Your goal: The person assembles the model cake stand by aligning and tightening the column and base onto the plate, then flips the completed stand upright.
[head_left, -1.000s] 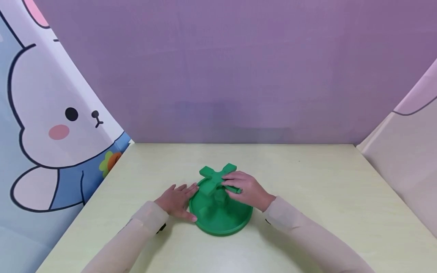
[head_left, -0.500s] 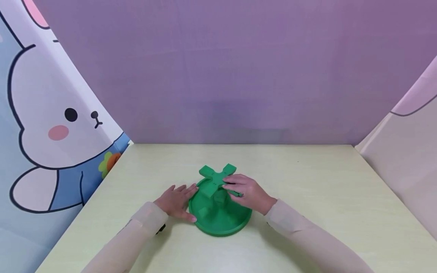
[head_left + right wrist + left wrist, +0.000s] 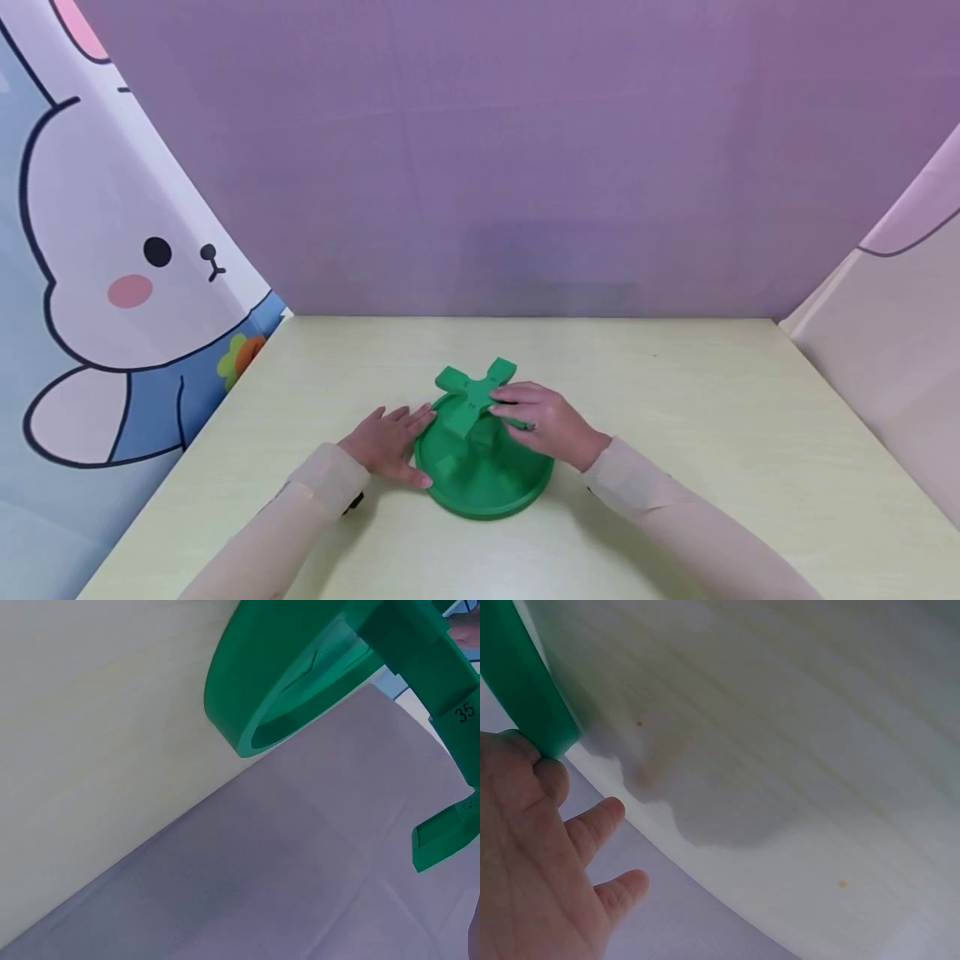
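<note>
A round green base [image 3: 487, 500] with a raised rim stands on the table. From its middle rises a green post [image 3: 442, 682] marked "35" in the right wrist view. On top sits a green cross-shaped piece [image 3: 476, 393], slightly tilted. My right hand [image 3: 551, 425] pinches the cross's right arm, which the fingers mostly hide. My left hand [image 3: 388, 446] lies with spread fingers against the left side of the base. In the left wrist view, the fingers of the left hand [image 3: 525, 855] touch the base's rim [image 3: 536, 690].
The pale wooden table [image 3: 712, 400] spreads around the base. Behind it hangs a purple cloth [image 3: 525, 150]. A rabbit-printed cloth [image 3: 97, 208] stands on the left, and a pale cloth [image 3: 892, 350] on the right.
The cross-shaped piece has turned and tilted slightly, its front arm shifting a little toward me. My right hand has moved slightly with it. My left hand and the base stay in place.
</note>
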### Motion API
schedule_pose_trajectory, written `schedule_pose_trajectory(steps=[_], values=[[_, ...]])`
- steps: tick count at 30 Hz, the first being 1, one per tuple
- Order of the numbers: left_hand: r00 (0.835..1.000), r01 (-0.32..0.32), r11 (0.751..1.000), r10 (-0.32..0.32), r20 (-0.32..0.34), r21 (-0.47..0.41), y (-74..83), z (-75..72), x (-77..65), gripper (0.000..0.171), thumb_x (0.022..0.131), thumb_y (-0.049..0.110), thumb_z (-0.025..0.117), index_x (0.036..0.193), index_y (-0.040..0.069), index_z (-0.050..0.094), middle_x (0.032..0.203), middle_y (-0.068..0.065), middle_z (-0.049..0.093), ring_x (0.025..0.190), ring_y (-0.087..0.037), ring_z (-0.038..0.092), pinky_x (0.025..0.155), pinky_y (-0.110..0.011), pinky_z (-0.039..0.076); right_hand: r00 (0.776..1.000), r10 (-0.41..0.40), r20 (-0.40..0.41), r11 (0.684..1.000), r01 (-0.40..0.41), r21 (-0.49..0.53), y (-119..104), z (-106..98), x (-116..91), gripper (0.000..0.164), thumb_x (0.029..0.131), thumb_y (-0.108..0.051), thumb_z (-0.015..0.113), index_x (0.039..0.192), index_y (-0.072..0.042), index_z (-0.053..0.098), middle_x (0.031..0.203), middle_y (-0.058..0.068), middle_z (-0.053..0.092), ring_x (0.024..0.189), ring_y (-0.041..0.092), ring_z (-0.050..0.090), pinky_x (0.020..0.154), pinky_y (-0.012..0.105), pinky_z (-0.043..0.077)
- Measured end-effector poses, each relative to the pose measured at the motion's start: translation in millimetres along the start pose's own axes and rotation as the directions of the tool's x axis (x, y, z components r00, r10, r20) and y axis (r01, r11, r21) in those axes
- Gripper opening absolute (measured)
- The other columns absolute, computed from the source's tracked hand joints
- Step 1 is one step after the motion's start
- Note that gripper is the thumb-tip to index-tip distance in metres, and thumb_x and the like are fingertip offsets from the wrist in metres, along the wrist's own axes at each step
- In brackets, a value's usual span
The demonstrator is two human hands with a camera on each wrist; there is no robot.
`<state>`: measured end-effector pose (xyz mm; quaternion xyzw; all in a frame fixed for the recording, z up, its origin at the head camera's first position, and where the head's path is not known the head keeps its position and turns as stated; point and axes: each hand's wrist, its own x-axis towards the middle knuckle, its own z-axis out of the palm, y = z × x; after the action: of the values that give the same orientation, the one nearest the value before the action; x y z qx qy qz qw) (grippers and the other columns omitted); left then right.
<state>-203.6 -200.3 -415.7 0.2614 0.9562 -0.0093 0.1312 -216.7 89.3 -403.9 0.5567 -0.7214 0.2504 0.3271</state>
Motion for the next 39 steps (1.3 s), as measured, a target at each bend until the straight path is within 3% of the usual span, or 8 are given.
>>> schedule_pose_trajectory(steps=[9,14,19,23,28,39], values=[[1.0,-0.002,1.0,0.002,-0.001,-0.017,-1.3,0.2,-1.1,0.104,0.075,0.066,0.067,0.15,0.005,0.029,0.156,-0.008,0.028,0.137,-0.038,0.032,0.108,-0.06,0.024,0.997,0.069,0.028,0.996,-0.067,-0.051,-8,-1,0,0.037,0.064,0.002,0.083,0.1,0.003,0.074,0.108,0.015,0.069,0.09,0.021,0.068,0.074,0.02,0.053],[1.0,-0.003,1.0,0.003,-0.003,-0.02,-1.8,0.8,-2.7,0.104,0.074,0.066,0.067,0.15,0.005,0.029,0.156,-0.008,0.028,0.137,-0.038,0.032,0.108,-0.06,0.024,0.997,0.061,0.036,0.996,-0.058,-0.075,-11,-1,3,0.04,0.062,-0.005,0.085,0.101,0.0,0.074,0.109,0.014,0.069,0.094,0.021,0.068,0.078,0.022,0.054],[1.0,-0.007,1.0,0.007,0.001,-0.021,-1.8,0.2,-5.3,0.104,0.075,0.066,0.066,0.15,0.005,0.029,0.156,-0.008,0.028,0.137,-0.039,0.032,0.108,-0.06,0.024,0.991,0.079,0.104,0.993,-0.069,-0.092,-15,-4,6,0.044,0.065,-0.011,0.086,0.107,-0.003,0.073,0.114,0.013,0.066,0.1,0.022,0.066,0.079,0.024,0.054],[1.0,-0.01,1.0,0.011,0.004,-0.023,-1.6,-0.5,-6.9,0.104,0.075,0.066,0.067,0.15,0.005,0.029,0.156,-0.008,0.028,0.137,-0.039,0.032,0.108,-0.06,0.024,0.973,0.124,0.193,0.991,-0.113,-0.069,-15,-10,6,0.051,0.065,-0.003,0.082,0.115,-0.004,0.069,0.122,0.015,0.061,0.107,0.026,0.061,0.075,0.026,0.055],[1.0,-0.011,1.0,0.011,-0.001,-0.02,-3.1,0.8,-6.5,0.104,0.075,0.066,0.067,0.15,0.005,0.029,0.156,-0.008,0.028,0.137,-0.039,0.032,0.107,-0.06,0.025,0.946,0.156,0.285,0.987,-0.135,-0.092,-13,-16,9,0.058,0.065,0.006,0.078,0.121,-0.006,0.065,0.127,0.016,0.058,0.112,0.029,0.056,0.091,0.041,0.05],[1.0,-0.01,1.0,0.01,-0.005,-0.005,-4.4,3.5,-4.0,0.105,0.074,0.068,0.066,0.15,0.006,0.028,0.156,-0.007,0.028,0.137,-0.038,0.032,0.108,-0.06,0.024,0.894,0.16,0.418,0.976,-0.08,-0.202,2,-27,14,0.061,0.075,0.007,0.072,0.132,-0.012,0.058,0.134,0.014,0.055,0.125,0.037,0.047,0.095,0.05,0.045]])
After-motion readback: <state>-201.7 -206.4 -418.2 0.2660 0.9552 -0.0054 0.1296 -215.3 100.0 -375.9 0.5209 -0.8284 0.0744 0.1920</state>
